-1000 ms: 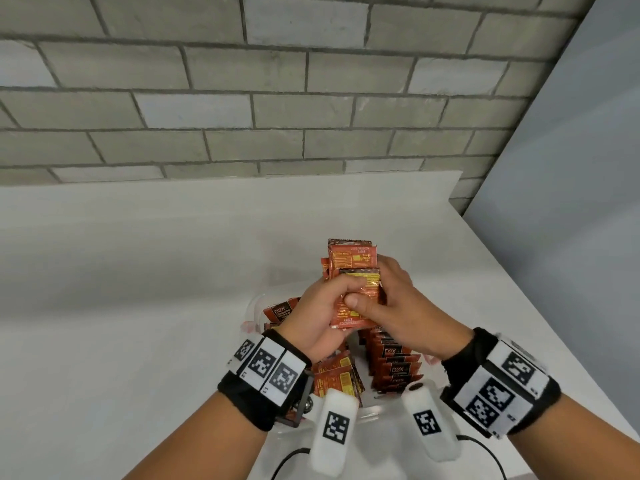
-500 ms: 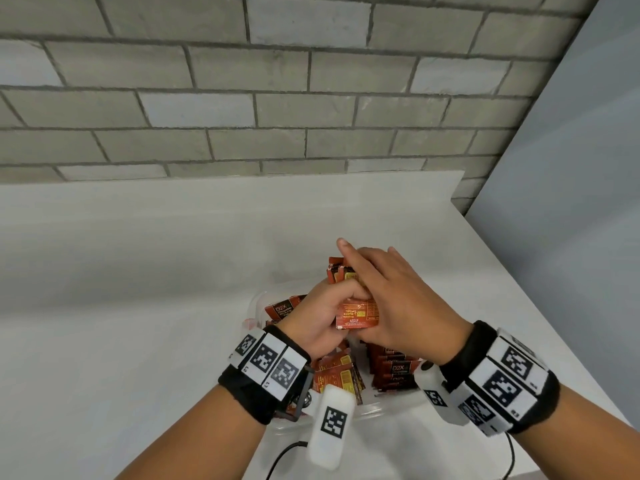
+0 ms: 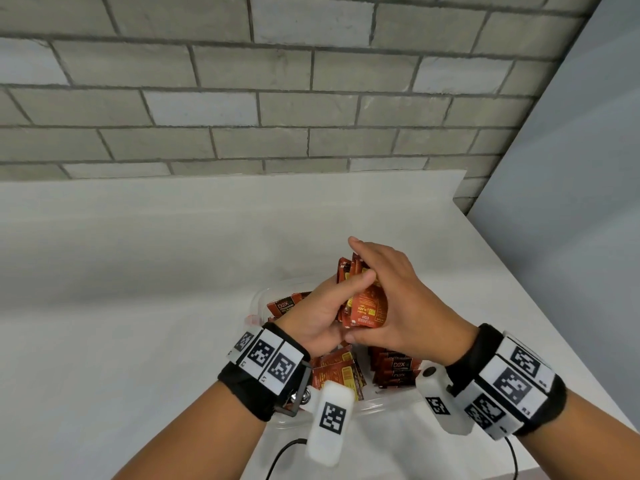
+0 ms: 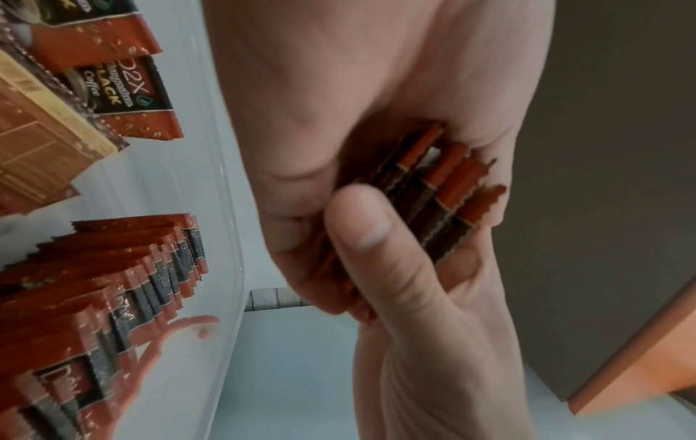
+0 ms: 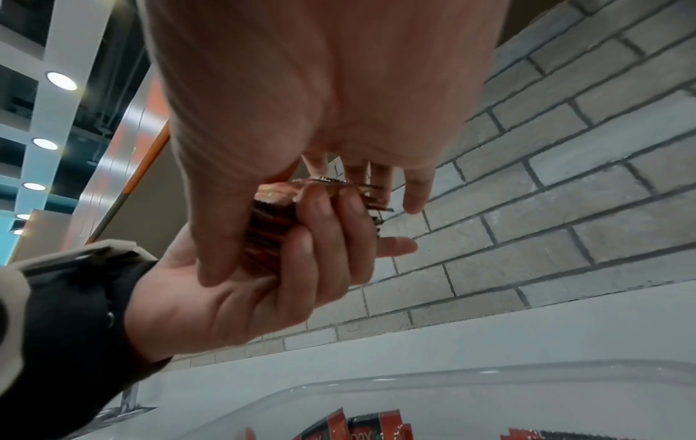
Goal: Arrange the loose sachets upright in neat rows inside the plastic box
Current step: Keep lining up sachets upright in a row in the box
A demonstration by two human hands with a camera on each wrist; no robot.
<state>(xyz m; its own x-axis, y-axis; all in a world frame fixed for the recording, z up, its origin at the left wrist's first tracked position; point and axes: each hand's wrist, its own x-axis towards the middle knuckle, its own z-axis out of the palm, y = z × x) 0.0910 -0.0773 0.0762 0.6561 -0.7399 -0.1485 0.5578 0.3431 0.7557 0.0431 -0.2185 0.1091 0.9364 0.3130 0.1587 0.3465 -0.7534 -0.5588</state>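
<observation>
A white table (image 3: 138, 306) meets a grey brick wall (image 3: 242, 98), grey panel (image 3: 571, 202) alongside.

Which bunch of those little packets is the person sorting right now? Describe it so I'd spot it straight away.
Start at the clear plastic box on the white table below the grey brick wall. Just above it, the left hand grips a small stack of red-orange coffee sachets, the right hand pressed flat against it. Unlike the sachets in the box, this stack is held in the air.

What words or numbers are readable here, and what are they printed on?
"D2X": loose sachet in the plastic box
"D2X": upright row
"D2X ... BLACK Coffee": box sachet
Bundle held by left hand and right hand: too blurred.
Wristband tags: patterns, digits unreadable.
</observation>
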